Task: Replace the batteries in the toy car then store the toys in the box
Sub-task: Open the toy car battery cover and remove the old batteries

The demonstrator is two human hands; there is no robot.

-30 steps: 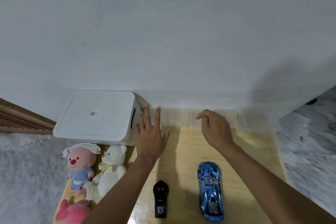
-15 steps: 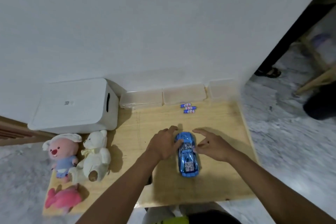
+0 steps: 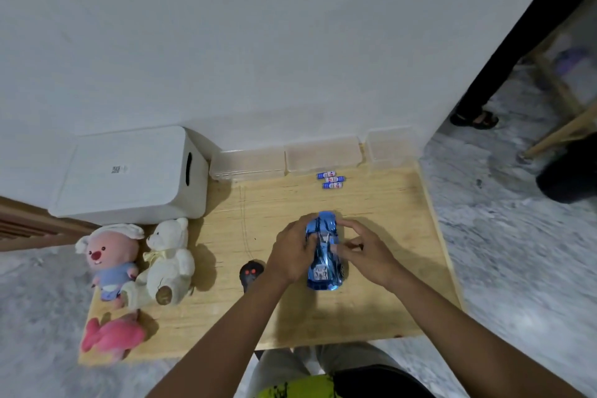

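Note:
A shiny blue toy car (image 3: 324, 255) sits at the middle of a low wooden table (image 3: 290, 310). My left hand (image 3: 290, 252) grips its left side and my right hand (image 3: 365, 250) grips its right side. Three small blue and white batteries (image 3: 331, 180) lie together near the table's far edge. A black remote with red buttons (image 3: 250, 271) lies just left of my left wrist, partly hidden by my arm. A closed white box (image 3: 129, 174) with a slot handle stands at the far left.
Plush toys line the table's left edge: a pink-faced one (image 3: 108, 255), a white bear (image 3: 169, 262) and a pink one (image 3: 111, 338). Three clear plastic containers (image 3: 323, 157) stand against the white wall. Another person's leg and sandal (image 3: 475, 118) are at the right.
Both hands drew back from the far containers and closed around the blue car. The view pulled back, so the batteries and the whole table now show.

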